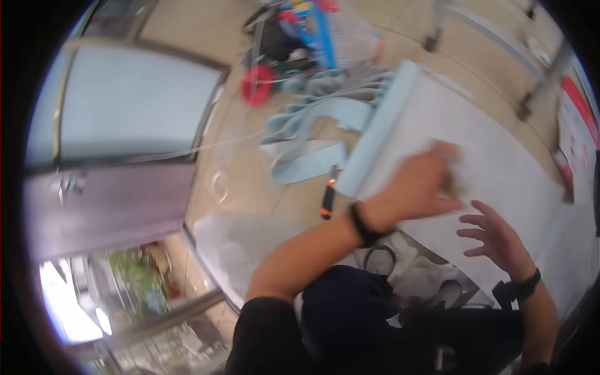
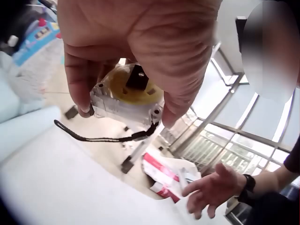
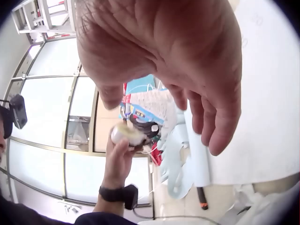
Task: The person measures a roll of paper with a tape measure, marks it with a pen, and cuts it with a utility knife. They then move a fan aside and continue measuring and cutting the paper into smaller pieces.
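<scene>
Two hands above one broad white sheet (image 1: pixel 490 134). The left hand (image 1: pixel 415 187) is clamped on one clear plastic case with a yellow disc (image 2: pixel 126 105) and one black cord loop (image 2: pixel 93 139); the right hand (image 1: pixel 500 244) is open, fingers apart, a gap separating it from the case. One pale-blue roll (image 1: pixel 381 128) edges the sheet; near its end, one black-and-orange tool (image 1: pixel 327 201), perhaps a cutter, lies blurred.

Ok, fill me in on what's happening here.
Someone's left hand grips what looks like a clear tape measure over a big white sheet. Their right hand is open and empty. Pale blue strips and a black-and-orange tool lie beside the sheet's rolled edge.
</scene>
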A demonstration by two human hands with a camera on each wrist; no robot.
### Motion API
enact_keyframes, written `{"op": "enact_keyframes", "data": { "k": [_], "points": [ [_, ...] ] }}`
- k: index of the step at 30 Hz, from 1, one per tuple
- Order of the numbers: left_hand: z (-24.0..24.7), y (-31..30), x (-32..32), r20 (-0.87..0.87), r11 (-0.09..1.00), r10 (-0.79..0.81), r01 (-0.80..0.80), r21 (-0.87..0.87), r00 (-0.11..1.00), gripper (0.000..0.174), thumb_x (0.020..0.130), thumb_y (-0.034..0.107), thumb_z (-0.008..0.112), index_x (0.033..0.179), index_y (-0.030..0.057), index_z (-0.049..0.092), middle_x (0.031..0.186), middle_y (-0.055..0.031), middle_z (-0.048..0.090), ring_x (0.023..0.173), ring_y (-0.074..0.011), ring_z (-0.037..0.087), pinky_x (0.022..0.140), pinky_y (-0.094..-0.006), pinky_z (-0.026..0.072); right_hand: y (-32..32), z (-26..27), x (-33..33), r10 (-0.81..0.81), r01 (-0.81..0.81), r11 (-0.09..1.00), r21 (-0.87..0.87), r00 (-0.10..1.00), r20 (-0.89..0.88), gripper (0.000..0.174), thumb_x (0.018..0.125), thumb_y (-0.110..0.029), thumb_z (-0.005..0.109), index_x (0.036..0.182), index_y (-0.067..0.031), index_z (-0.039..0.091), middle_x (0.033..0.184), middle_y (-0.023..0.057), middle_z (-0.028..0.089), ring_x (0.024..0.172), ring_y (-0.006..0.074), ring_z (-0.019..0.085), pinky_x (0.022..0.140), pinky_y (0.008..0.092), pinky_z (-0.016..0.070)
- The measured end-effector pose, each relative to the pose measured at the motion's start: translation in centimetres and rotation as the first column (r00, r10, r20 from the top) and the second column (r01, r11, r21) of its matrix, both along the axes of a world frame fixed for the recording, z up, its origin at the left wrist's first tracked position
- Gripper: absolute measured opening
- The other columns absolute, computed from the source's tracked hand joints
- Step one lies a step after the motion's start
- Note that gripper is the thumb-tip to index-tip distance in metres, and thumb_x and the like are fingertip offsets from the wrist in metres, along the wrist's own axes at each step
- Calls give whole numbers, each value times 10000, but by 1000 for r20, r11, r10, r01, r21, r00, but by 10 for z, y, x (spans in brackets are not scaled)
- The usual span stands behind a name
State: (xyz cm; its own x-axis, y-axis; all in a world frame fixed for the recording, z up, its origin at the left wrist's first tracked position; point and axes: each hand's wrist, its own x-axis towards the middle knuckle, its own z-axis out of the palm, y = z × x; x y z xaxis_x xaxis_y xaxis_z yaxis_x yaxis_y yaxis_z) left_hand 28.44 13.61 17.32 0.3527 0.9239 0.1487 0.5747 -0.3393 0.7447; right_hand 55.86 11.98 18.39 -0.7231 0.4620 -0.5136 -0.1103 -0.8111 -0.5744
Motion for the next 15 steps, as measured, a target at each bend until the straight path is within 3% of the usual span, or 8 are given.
{"op": "enact_keyframes", "data": {
  "k": [2,4,7,9,11,12,13,15],
  "points": [
    [22,7,47,-109,986,-85,68,-152,990,583,652,369,831,1049,1,615,1162,-188,593,953,-346,621,798,-414,516,5,-4,-18,-49,37,997,-74,984,-170,582,1005,-435,453,1438,-53,378,1316,136,541,1200,267,547,883,396,544],
    [22,-3,57,-130,991,-71,55,-124,989,664,662,391,820,1149,1,594,1167,-194,584,954,-349,620,811,-410,515,13,-15,-26,-349,349,914,-207,936,34,541,1012,-457,407,1383,-64,442,1243,129,586,1062,251,616,758,366,568],
    [20,-18,37,-74,954,-160,135,-268,984,809,687,412,812,1318,12,502,1216,-228,560,1004,-375,610,844,-421,516,18,-31,-34,-266,271,953,-138,962,58,496,1015,-444,407,1334,-72,487,1135,113,616,897,215,637,657,323,540],
    [-6,-40,-5,-4,983,97,-97,-155,995,788,742,413,780,1353,11,486,1236,-242,551,1077,-405,588,894,-440,502,24,-30,-42,-146,151,985,-86,988,57,470,1014,-432,415,1300,-73,517,1040,99,627,761,181,622,594,290,504],
    [-24,-60,-63,-214,934,305,-336,-124,928,715,789,392,747,1341,13,495,1257,-245,544,1126,-426,564,941,-454,482,28,-28,-49,-31,34,997,-62,998,50,458,1012,-425,422,1283,-72,532,981,90,626,680,159,600,565,272,477],
    [-4,-74,-89,-404,845,368,-483,-231,837,670,808,362,730,1337,21,500,1240,-223,558,1114,-401,573,932,-456,484,31,-29,-55,-15,17,999,-30,998,58,459,1007,-424,431,1282,-71,533,974,87,619,682,151,592,571,255,468],
    [-17,-99,-124,-526,837,421,-539,-88,739,649,806,347,728,1325,23,511,1205,-215,573,1101,-386,584,913,-457,495,33,-28,-63,3,-3,1000,6,998,59,460,1003,-423,441,1282,-70,534,968,85,612,684,143,584,578,238,459],
    [8,-152,-170,-644,692,468,-704,-158,605,600,801,287,721,1297,9,532,1200,-216,586,1102,-387,575,914,-468,495,37,-24,-73,35,-36,999,21,998,50,459,1004,-421,439,1283,-69,536,967,83,609,674,141,577,585,236,458]
  ]
}}
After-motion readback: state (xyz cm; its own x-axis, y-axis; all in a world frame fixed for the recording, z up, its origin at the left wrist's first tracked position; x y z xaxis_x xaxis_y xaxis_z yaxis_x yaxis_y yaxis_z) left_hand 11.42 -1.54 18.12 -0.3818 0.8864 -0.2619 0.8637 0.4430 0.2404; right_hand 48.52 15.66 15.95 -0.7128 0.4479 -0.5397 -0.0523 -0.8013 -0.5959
